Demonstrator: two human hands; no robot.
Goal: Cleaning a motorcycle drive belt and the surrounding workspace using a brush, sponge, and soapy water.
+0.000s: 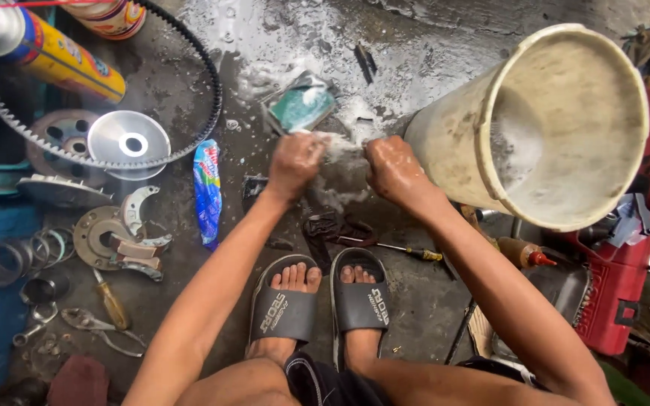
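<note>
the black slide sandals (pixel 317 304) sit nearest on the wet concrete floor (pixel 430 301), past them the big tilted cream bucket (pixel 558 128) just beside the right hand (pixel 393 169), the toothed drive belt (pixel 189 113) at far left, then both grips, left hand (pixel 293 162) too, clenched on something sudsy i cannot make out.

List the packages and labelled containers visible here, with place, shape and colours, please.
Sachet: on wet floor left of left hand, long, blue with colours.
Spray can: top left, lying, yellow and blue label.
Second can: top edge, red-white label.
Squeeze bottle: near right arm, amber, red tip.
</note>
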